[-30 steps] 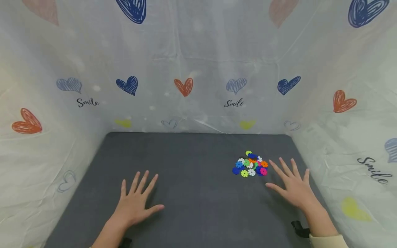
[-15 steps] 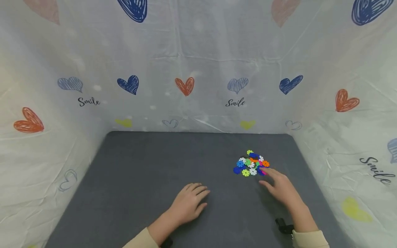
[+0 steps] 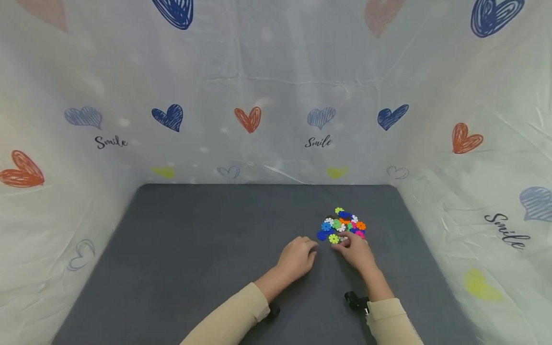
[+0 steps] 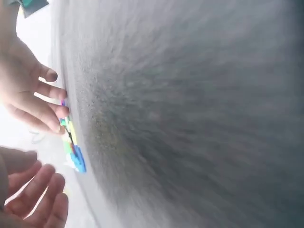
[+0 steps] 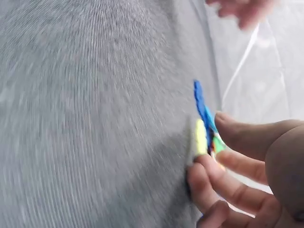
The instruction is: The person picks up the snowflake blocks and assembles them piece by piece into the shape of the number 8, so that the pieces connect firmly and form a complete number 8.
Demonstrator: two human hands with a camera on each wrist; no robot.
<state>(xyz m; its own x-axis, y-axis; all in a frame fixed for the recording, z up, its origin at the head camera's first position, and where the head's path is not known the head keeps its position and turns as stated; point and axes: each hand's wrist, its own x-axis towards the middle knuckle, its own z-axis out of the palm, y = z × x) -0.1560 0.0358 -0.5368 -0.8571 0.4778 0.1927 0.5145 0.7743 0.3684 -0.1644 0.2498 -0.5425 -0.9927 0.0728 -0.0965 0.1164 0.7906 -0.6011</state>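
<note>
A heap of colourful plastic snowflake discs [image 3: 326, 226] lies at the right of the dark grey table, in blue, white, green, yellow, orange and pink. My right hand [image 3: 358, 251] reaches over the near edge of the heap, covering part of it. Its thumb and fingers are spread apart around a white disc, and in the right wrist view the fingertips lie right at a yellow disc [image 5: 201, 137]. Left of the heap, my left hand [image 3: 297, 258] is close to the discs with fingers loosely bent and nothing held; the left wrist view shows a blue disc [image 4: 78, 160] just beyond it.
The grey table [image 3: 207, 239] extends far to the left of the heap. A white curtain [image 3: 276, 96] printed with hearts and "Smile" closes off the back and both sides. Black wrist camera mounts [image 3: 355, 300] hang beneath the forearms.
My left hand has swept rightward from the table's left side to beside the heap, its spread fingers relaxing. My right hand has moved left, from beside the heap to over its near edge.
</note>
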